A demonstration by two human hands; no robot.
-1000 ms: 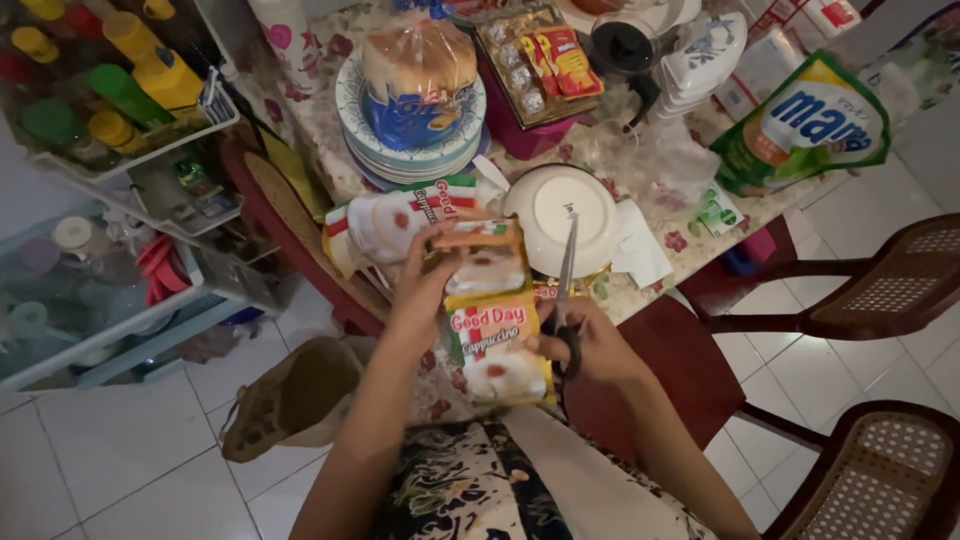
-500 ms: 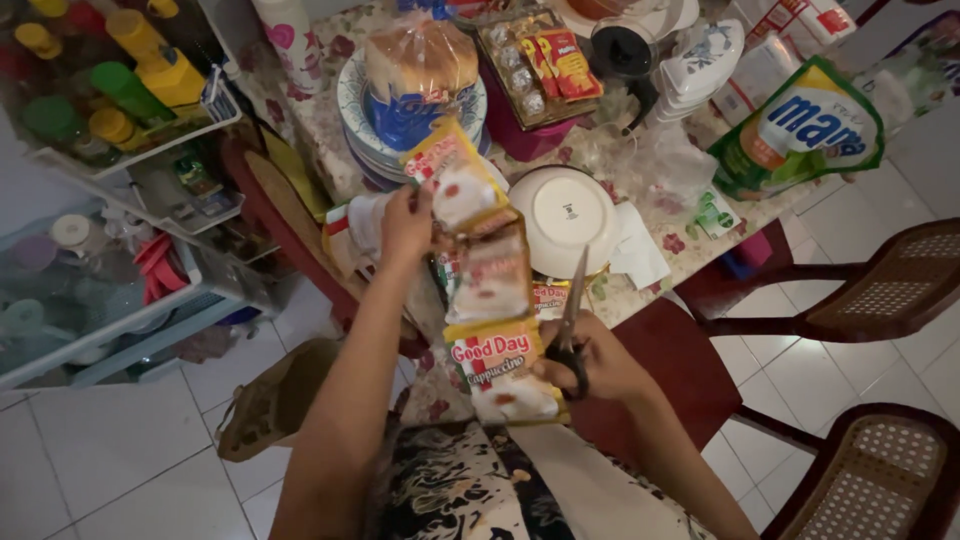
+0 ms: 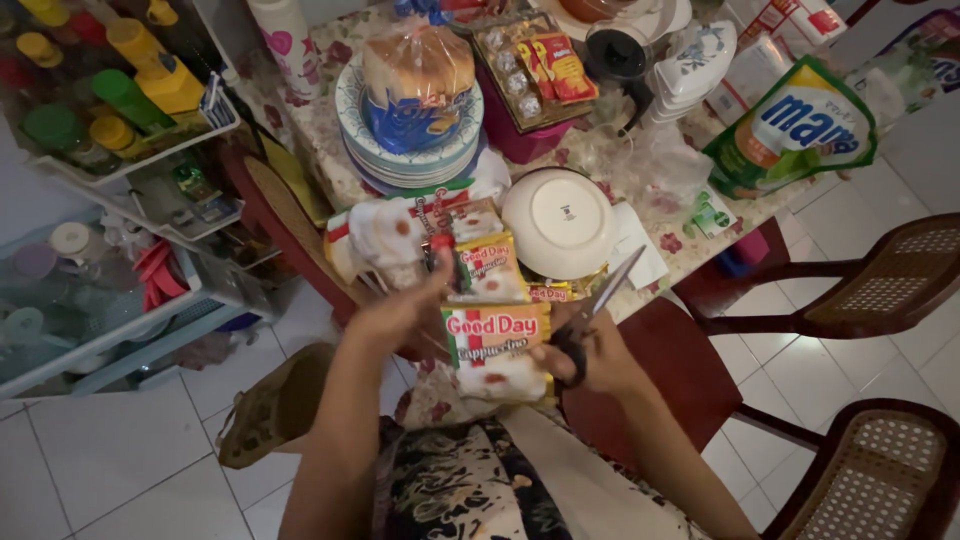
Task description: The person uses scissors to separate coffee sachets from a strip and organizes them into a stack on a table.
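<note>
My left hand (image 3: 400,312) grips a strip of joined yellow, red and white drink-mix sachets (image 3: 490,318) at its left side, holding it in front of my lap. My right hand (image 3: 592,355) is closed on the black handles of a pair of scissors (image 3: 598,300), whose blades point up and to the right beside the strip's right edge. The blades look slightly apart. More of the same sachets (image 3: 395,222) lie on the table edge just beyond the strip.
An upturned white bowl (image 3: 558,220) sits on the floral table (image 3: 690,235). Behind it stand stacked plates (image 3: 410,160) with bagged bread (image 3: 418,75), a green pouch (image 3: 795,125) and a snack tray (image 3: 535,62). Shelves of bottles (image 3: 110,90) are left, wicker chairs (image 3: 880,290) right.
My left hand dropped from high over the plates back toward my lap, folding the sachet strip down. The scissors tilted so the blades now point up-right.
</note>
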